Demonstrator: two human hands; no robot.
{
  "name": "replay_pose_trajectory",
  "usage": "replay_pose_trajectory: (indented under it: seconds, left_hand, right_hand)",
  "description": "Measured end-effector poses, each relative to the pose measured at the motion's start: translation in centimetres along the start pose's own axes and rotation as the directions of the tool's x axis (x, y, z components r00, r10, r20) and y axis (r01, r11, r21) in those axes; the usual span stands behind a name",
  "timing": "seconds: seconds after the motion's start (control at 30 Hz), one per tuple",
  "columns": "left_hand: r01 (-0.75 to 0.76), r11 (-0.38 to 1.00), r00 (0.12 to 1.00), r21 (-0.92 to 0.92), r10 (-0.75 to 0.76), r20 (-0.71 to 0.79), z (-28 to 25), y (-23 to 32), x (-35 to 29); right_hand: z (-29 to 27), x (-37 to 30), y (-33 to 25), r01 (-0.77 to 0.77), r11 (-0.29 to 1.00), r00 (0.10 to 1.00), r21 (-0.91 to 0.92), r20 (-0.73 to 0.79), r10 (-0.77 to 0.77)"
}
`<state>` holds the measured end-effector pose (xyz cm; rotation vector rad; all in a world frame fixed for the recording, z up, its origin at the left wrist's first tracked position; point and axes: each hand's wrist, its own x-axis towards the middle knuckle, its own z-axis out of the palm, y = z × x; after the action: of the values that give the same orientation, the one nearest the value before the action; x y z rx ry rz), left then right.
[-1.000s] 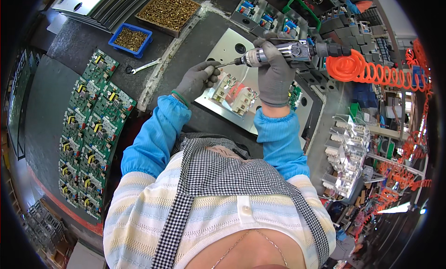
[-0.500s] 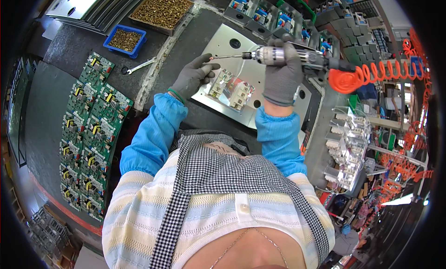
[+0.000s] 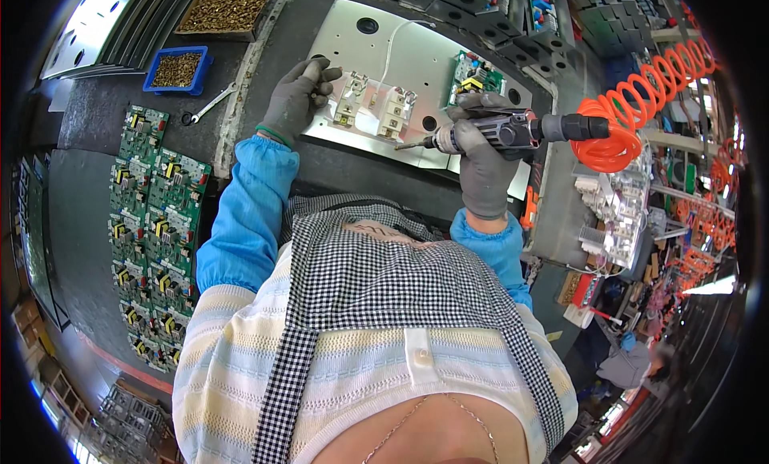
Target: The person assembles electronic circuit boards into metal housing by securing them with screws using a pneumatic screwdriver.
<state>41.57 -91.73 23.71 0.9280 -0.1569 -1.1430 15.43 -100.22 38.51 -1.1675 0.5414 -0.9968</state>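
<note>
My right hand (image 3: 485,156), in a grey glove, grips an air screwdriver (image 3: 513,132). Its bit points left, with the tip over the near edge of a silver metal plate (image 3: 424,48). At the plate's left edge is my gloved left hand (image 3: 295,102), its fingers curled; whatever they hold is too small to make out. Two pale terminal modules (image 3: 350,100) (image 3: 394,113) sit side by side on the plate between my hands. A white wire (image 3: 390,52) rises from between them. Beyond my right hand, a green circuit board (image 3: 473,78) lies on the plate, partly covered.
A blue tray (image 3: 178,72) of brass fasteners and a larger box (image 3: 224,9) of them stand at far left, near a wrench (image 3: 215,104). Green circuit boards (image 3: 160,224) line the left side. A red coiled hose (image 3: 641,96) trails from the tool. Metal housings (image 3: 456,20) stand behind the plate.
The screwdriver's bit has moved away from my left fingers and down toward the plate's near edge. My left hand has curled more. The view has shifted, bringing the circuit board into sight.
</note>
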Motion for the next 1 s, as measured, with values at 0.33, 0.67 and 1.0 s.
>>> replay_pose_trajectory:
  seconds: [0.33,0.67,1.0]
  left_hand:
    - [-0.026,1.000,0.995,-0.017,0.028,0.093,-0.8,-0.1,-0.4]
    - [-0.045,0.998,0.995,-0.051,0.049,0.082,-0.4,-0.1,-0.3]
    - [-0.118,0.972,0.992,-0.205,0.124,0.019,1.8,0.3,-5.1]
  right_hand:
    - [-0.5,-1.1,0.4,0.070,0.989,0.997,-0.128,0.049,-0.064]
    - [-0.4,-0.6,1.5,-0.049,0.999,0.993,-0.020,0.111,0.051]
    - [-2.2,-0.3,1.7,0.000,0.998,0.986,-0.058,0.166,0.010]
